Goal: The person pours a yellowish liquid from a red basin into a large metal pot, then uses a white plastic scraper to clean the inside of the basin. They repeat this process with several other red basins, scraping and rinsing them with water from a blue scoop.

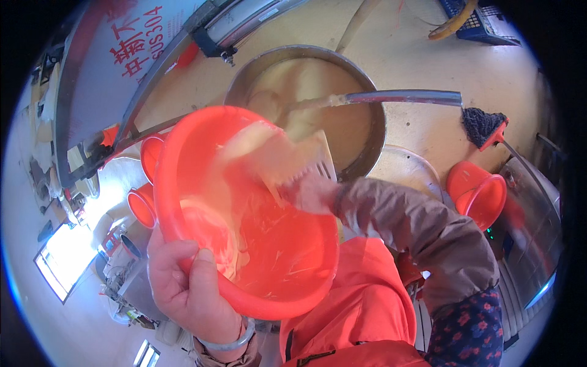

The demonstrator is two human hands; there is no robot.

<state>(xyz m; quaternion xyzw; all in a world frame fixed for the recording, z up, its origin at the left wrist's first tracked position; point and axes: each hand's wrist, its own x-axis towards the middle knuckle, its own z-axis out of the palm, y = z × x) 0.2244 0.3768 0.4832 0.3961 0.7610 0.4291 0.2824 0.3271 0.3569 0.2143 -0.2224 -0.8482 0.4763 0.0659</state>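
A red plastic basin [287, 257] is tilted over the near side of a large round metal pot [380, 131]. My left hand [195, 293] is closed on the basin's near-left rim, thumb on the inner side. Pale, wet batter [229, 202] coats part of the basin's inside. My right hand [315, 192], smeared by motion, reaches across the basin's far right side. It is closed on a pale flat scraper [321, 156] with slots, whose blade is blurred against the basin wall. Tan liquid [306, 76] stands in the pot, and a metal-handled tool [403, 96] rests across its rim, its far end in the liquid.
A dark-headed brush with a red base [489, 125] lies right of the pot, above a red bucket [477, 192]. Two smaller red containers [143, 205] stand left. A large metal panel [116, 67] rises at upper left. A blue crate [489, 24] sits at upper right.
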